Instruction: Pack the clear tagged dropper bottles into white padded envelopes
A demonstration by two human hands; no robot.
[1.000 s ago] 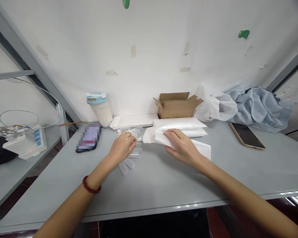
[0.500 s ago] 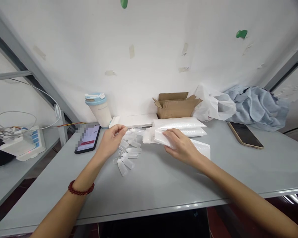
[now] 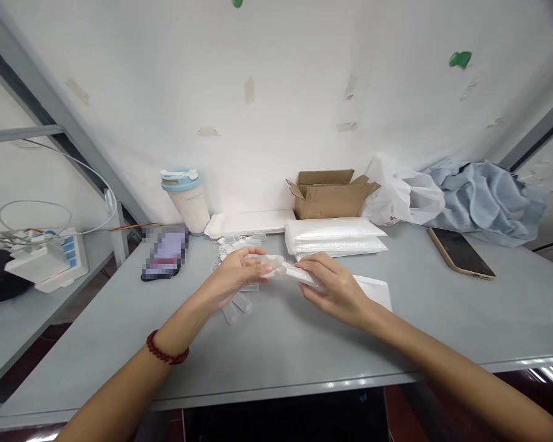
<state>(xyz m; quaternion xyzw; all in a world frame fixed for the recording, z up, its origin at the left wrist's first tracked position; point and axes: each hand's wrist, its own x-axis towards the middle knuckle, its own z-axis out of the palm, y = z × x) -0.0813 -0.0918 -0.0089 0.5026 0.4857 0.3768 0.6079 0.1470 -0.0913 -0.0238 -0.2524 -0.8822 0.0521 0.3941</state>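
My left hand [image 3: 233, 279] pinches a small clear plastic vial [image 3: 263, 263] at the open mouth of a white plastic bag [image 3: 373, 288]. My right hand [image 3: 336, 287] grips that bag by its near end, just above the grey table [image 3: 304, 344]. The two hands almost touch. Several more clear vials [image 3: 237, 305] lie loose on the table under and behind my left hand. A stack of flat white bags [image 3: 334, 236] rests just behind my hands.
A cream cup with a blue lid [image 3: 187, 201] and a phone [image 3: 166, 253] stand at the back left. An open cardboard box [image 3: 327, 194], a white carrier bag [image 3: 403, 196], blue cloth [image 3: 483, 196] and a second phone [image 3: 461, 252] line the back right. A power strip [image 3: 43, 261] sits on the left shelf.
My left hand picked a vial from the pile, lifted it left, then brought it right to the bag's mouth. My right hand pulled the bag slightly nearer, off the stack.
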